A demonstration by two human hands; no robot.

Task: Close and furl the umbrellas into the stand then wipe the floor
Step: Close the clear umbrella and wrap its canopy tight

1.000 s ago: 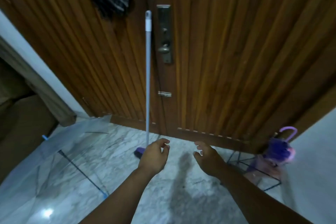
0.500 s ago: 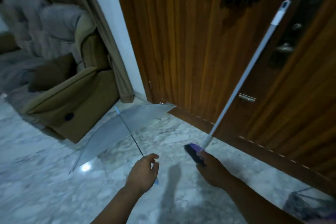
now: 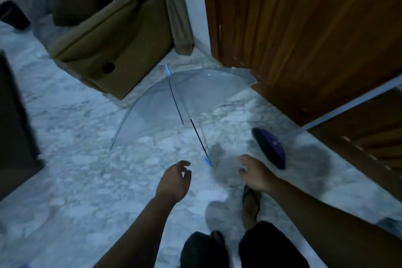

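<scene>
In the head view, the clear umbrella [image 3: 185, 95] lies open on the marble floor [image 3: 76, 159] by the wooden door [image 3: 304, 28], its blue handle [image 3: 207, 161] pointing at the person. The left hand [image 3: 173, 183] and right hand [image 3: 256, 175] hover near that handle, fingers loosely curled, holding nothing. Likely best: 1 hand grips the handle, the other slides the runner down — avoiding the mop [image 3: 269, 147] beside it.
</scene>
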